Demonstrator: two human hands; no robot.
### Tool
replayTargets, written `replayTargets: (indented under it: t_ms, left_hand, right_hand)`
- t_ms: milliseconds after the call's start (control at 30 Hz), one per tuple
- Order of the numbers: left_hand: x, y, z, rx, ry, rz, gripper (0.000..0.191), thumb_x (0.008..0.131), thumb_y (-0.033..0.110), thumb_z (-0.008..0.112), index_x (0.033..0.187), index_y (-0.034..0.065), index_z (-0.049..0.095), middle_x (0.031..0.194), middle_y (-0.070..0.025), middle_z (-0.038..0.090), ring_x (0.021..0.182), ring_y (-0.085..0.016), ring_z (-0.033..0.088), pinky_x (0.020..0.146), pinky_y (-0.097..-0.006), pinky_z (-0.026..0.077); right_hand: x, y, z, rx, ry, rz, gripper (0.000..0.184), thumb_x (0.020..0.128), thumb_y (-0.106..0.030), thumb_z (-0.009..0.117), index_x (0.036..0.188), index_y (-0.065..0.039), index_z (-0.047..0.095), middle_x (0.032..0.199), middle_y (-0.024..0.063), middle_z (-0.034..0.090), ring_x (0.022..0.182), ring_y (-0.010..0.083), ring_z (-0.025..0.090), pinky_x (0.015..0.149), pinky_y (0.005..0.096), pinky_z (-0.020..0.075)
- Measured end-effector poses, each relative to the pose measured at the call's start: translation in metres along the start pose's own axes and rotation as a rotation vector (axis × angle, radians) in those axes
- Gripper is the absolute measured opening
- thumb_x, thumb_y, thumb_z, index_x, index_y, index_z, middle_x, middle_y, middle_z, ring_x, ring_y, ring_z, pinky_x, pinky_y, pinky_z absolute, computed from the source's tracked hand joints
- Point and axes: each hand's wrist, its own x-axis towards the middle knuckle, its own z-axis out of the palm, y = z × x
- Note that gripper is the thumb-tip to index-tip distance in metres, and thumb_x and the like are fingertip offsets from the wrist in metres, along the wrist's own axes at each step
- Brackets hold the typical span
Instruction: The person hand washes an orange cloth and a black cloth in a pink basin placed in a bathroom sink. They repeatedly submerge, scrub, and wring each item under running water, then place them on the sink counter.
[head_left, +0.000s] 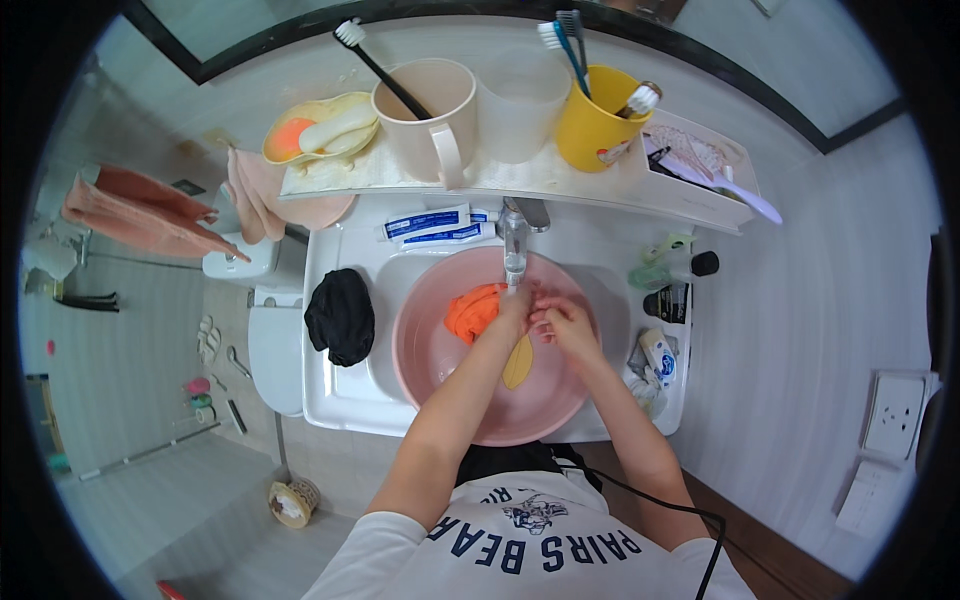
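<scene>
A pink plastic basin (427, 397) stands in the white sink under the metal faucet (515, 244). My left hand (517, 306) is just below the spout, with an orange cloth (474, 311) close against its left side. To its right is my right hand (561, 322), its fingers bent toward the left hand and close to it. Whether the fingers hold anything small cannot be told. A yellow leaf-shaped piece (518, 363) lies in the basin below the hands. A bundled black cloth (341, 317) rests on the sink's left ledge.
Toothpaste tubes (439, 227) lie behind the basin. Above them, a shelf (465, 189) holds a beige mug (426, 142), a yellow cup (596, 124) with toothbrushes and a box (701, 184). Small bottles (664, 276) and a soap package (658, 356) sit on the right ledge. A toilet (276, 360) stands left.
</scene>
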Motion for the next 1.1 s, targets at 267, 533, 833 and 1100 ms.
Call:
replayTargets:
  t_ms: [267, 533, 833, 1100]
  left_hand:
    - [-0.116, 0.052, -0.071, 1.163, 0.306, 0.751, 0.022, 0.088, 0.012, 0.058, 0.105, -0.0018, 0.063, 0.084, -0.0135, 0.066, 0.072, -0.022, 0.064, 0.070, -0.0329, 0.051]
    - [-0.195, 0.071, -0.118, 1.192, 0.751, 1.038, 0.035, 0.087, 0.003, 0.053, 0.121, -0.0070, 0.053, 0.100, -0.0254, 0.061, 0.095, -0.039, 0.060, 0.087, -0.0414, 0.047]
    - [-0.201, 0.052, -0.143, 0.886, 0.443, 0.791, 0.041, 0.091, 0.003, 0.044, 0.130, -0.0083, 0.044, 0.108, -0.0316, 0.061, 0.100, -0.043, 0.062, 0.087, -0.0430, 0.048]
    - [-0.205, 0.083, -0.152, 0.849, 0.340, 0.717, 0.035, 0.089, 0.005, 0.051, 0.124, -0.0040, 0.050, 0.102, -0.0230, 0.061, 0.088, -0.035, 0.059, 0.083, -0.0402, 0.047]
  right_hand:
    - [0.073, 0.021, 0.042, 0.186, -0.151, 0.219, 0.018, 0.096, -0.014, 0.051, 0.109, -0.003, 0.057, 0.104, 0.0096, 0.064, 0.084, 0.0182, 0.063, 0.075, 0.0299, 0.0548]
    - [0.064, 0.036, 0.064, 0.542, 0.080, 0.443, 0.029, 0.099, -0.016, 0.047, 0.121, 0.003, 0.049, 0.124, 0.0172, 0.054, 0.108, 0.0256, 0.058, 0.092, 0.0350, 0.0521]
    - [0.055, -0.021, 0.187, 0.461, -0.400, 0.359, 0.046, 0.099, -0.018, 0.043, 0.134, 0.011, 0.037, 0.138, 0.0255, 0.043, 0.129, 0.0324, 0.045, 0.112, 0.0418, 0.0341]
    - [0.075, 0.035, 0.098, 0.533, 0.046, 0.409, 0.033, 0.096, -0.015, 0.049, 0.123, 0.004, 0.050, 0.111, 0.0191, 0.060, 0.102, 0.0244, 0.061, 0.085, 0.0343, 0.0523]
